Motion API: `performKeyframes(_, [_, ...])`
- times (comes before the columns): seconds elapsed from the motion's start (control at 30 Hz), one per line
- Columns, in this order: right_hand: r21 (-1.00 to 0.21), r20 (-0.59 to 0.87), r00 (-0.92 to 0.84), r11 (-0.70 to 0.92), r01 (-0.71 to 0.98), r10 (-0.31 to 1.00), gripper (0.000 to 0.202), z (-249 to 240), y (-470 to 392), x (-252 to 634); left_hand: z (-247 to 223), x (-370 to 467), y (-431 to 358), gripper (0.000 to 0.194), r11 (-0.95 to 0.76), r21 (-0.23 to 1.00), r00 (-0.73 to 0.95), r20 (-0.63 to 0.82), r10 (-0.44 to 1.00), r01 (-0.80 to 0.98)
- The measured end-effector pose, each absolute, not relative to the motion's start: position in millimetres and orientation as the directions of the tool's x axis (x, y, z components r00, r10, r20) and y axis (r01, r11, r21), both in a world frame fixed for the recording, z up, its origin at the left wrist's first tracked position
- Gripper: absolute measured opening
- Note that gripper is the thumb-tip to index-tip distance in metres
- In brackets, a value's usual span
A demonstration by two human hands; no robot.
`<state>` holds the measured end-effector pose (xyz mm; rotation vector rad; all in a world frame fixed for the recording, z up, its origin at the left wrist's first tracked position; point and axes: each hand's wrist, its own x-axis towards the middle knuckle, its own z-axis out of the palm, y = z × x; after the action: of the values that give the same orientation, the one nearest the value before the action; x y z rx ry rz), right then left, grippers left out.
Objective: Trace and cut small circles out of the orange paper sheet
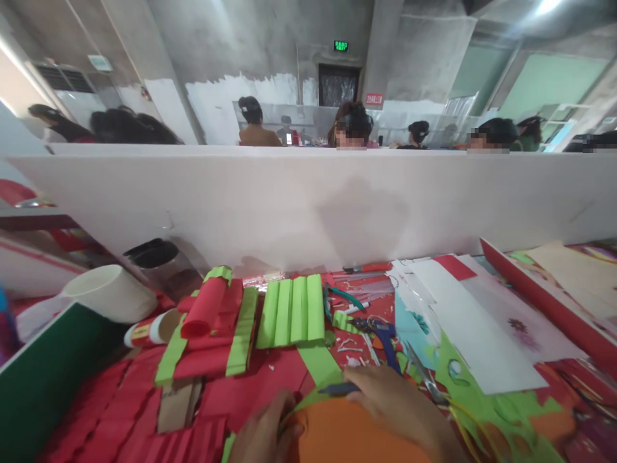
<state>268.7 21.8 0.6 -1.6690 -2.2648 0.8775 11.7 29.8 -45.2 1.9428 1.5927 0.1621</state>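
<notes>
Bottom centre, the left hand (270, 427) grips the orange paper's (359, 434) edge while the right hand (393, 399) holds a pen (340, 388) — at left, a black-lidded jar (166, 267), contents unclear.

Paper (361, 434): orange | pleated sheet (292, 312): lime green | divider (241, 206): white

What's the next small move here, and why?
Probably draw the pen along the orange sheet's far edge: the right hand holds it there, green paper shows just beyond, and the left hand is at the sheet's left side. Can't tell if the tip touches.
</notes>
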Motion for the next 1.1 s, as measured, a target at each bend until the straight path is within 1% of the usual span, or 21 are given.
performKeyframes(0.03, [-0.559, -0.181, -0.339, 0.187, 0.808, 0.923, 0.027, 2.1, 20.7, 272.2, -44.0, 13.9, 29.9, 0.017, -0.075, 0.542, 0.262, -0.277, 0.925, 0.837])
performKeyframes(0.07, [-0.555, -0.179, -0.329, 0.181, 0.812, 0.927, 0.028, 3.4, 20.1, 274.8, -43.2, 16.0, 30.0, 0.018, -0.073, 0.546, 0.241, -0.243, 0.940, 0.835])
performKeyframes(0.13, [-0.543, -0.180, -0.312, 0.170, 0.822, 0.933, 0.027, 5.2, 19.6, 277.8, -42.9, 19.1, 30.0, 0.016, -0.100, 0.501, 0.231, -0.208, 0.950, 0.860])
performKeyframes(0.2, [-0.544, -0.172, -0.322, 0.183, 0.819, 0.931, 0.025, 6.1, 20.0, 279.0, -43.7, 19.9, 28.3, 0.018, -0.160, 0.444, 0.230, -0.108, 0.967, 0.882])
performKeyframes(0.27, [-0.557, -0.149, -0.363, 0.225, 0.800, 0.920, 0.024, 5.8, 20.8, 279.9, -45.4, 18.2, 23.0, 0.018, -0.224, 0.387, 0.232, 0.029, 0.972, 0.894])
performKeyframes(0.37, [-0.550, -0.107, -0.424, 0.302, 0.779, 0.899, 0.028, 2.6, 22.2, 283.1, -49.5, 12.6, 7.2, 0.021, -0.340, 0.337, 0.295, 0.179, 0.939, 0.878])
performKeyframes(0.47, [-0.492, -0.060, -0.433, 0.351, 0.797, 0.899, 0.038, -2.3, 24.8, 287.6, -56.1, 6.6, -12.0, 0.028, -0.468, 0.302, 0.410, 0.238, 0.880, 0.830])
performKeyframes(0.53, [-0.458, -0.034, -0.441, 0.378, 0.804, 0.897, 0.046, -4.3, 27.5, 289.5, -61.8, 3.6, -22.0, 0.033, -0.522, 0.256, 0.457, 0.273, 0.847, 0.814])
performKeyframes(0.63, [-0.439, -0.019, -0.452, 0.399, 0.805, 0.892, 0.050, -4.2, 31.3, 289.4, -69.1, 1.2, -31.1, 0.040, -0.553, 0.189, 0.490, 0.294, 0.820, 0.812])
performKeyframes(0.73, [-0.453, -0.005, -0.456, 0.405, 0.794, 0.890, 0.043, -2.4, 31.0, 288.0, -70.3, 1.8, -36.3, 0.045, -0.562, 0.163, 0.518, 0.246, 0.819, 0.811])
performKeyframes(0.83, [-0.469, 0.008, -0.456, 0.406, 0.784, 0.890, 0.036, -2.0, 26.8, 288.1, -65.3, 3.8, -40.5, 0.045, -0.552, 0.176, 0.526, 0.177, 0.832, 0.815])
performKeyframes(0.9, [-0.473, 0.003, -0.463, 0.409, 0.780, 0.887, 0.034, -2.4, 24.3, 288.8, -60.8, 5.5, -42.4, 0.044, -0.544, 0.189, 0.521, 0.159, 0.839, 0.818])
performKeyframes(1.1, [-0.492, -0.027, -0.494, 0.419, 0.763, 0.869, 0.030, -1.6, 27.9, 289.3, -53.9, 18.5, -38.9, 0.057, -0.534, 0.205, 0.506, 0.175, 0.845, 0.821])
